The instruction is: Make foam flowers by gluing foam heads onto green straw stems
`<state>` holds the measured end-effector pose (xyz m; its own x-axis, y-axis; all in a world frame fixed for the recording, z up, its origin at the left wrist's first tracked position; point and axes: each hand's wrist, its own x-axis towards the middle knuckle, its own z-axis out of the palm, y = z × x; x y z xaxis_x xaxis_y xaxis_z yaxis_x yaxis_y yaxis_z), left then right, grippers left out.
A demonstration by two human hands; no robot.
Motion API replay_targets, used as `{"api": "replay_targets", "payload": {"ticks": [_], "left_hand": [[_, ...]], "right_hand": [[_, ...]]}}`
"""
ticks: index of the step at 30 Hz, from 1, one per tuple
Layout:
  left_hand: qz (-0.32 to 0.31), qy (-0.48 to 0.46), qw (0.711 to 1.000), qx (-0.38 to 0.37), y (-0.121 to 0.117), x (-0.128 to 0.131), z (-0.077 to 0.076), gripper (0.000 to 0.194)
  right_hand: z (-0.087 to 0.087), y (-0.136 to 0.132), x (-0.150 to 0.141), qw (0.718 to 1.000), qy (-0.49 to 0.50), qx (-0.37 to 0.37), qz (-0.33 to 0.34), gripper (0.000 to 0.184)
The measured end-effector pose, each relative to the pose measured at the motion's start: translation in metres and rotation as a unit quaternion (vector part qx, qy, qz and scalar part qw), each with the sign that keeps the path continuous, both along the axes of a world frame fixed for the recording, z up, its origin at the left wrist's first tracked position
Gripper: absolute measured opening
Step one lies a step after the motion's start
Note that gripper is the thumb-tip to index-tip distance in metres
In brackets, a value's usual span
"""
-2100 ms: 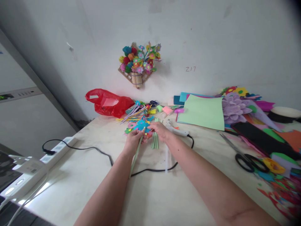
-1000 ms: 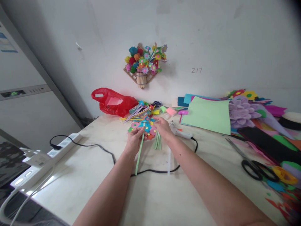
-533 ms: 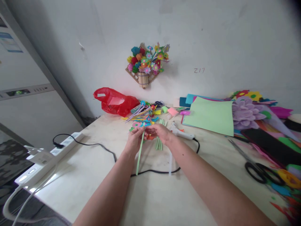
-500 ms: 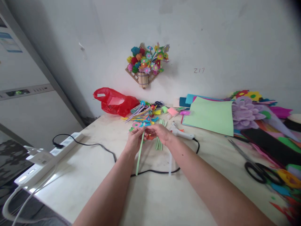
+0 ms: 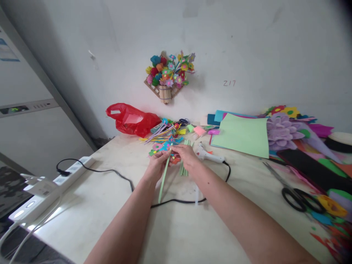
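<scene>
My left hand [image 5: 157, 164] pinches a narrow light-green strip [image 5: 164, 180], which slants down toward me between my forearms. My right hand [image 5: 184, 155] has its fingers closed at the strip's top end, meeting the left fingertips; the tip is mostly hidden. Just beyond and under my hands lie foam flowers [image 5: 157, 146] in pink, blue and orange. Several more light-green strips [image 5: 183, 169] lie beside my right hand, partly covered by it. A white glue gun [image 5: 210, 157] rests right of that hand, its black cord running under my arms.
Scissors [image 5: 286, 187], a black phone [image 5: 302, 170] and foam scraps lie at the right. Green sheets [image 5: 240, 135] and a red bag [image 5: 132, 121] are at the back. A power strip [image 5: 55, 189] lines the left edge. A flower basket [image 5: 165, 93] hangs on the wall.
The upper end of the strip and my fingertips have shifted slightly to the right, so the strip leans more. The whole view has moved a little.
</scene>
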<state>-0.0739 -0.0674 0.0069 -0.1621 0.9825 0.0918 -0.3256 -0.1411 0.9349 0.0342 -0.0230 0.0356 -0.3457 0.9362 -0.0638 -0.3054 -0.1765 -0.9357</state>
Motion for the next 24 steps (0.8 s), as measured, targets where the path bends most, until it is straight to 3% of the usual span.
{"api": "replay_targets", "payload": {"ticks": [8, 18, 24], "left_hand": [[-0.041, 0.038, 0.998, -0.027, -0.002, 0.0, 0.0, 0.022], [-0.005, -0.03, 0.999, -0.011, 0.002, -0.003, -0.001, 0.022], [-0.017, -0.089, 0.996, -0.017, 0.002, -0.006, -0.004, 0.025]], "right_hand": [[0.003, 0.01, 0.007, 0.995, 0.013, 0.015, -0.1, 0.016], [-0.007, 0.015, 0.003, 0.982, -0.093, 0.148, -0.07, 0.023], [-0.011, 0.017, 0.002, 0.993, -0.078, 0.062, -0.062, 0.017]]}}
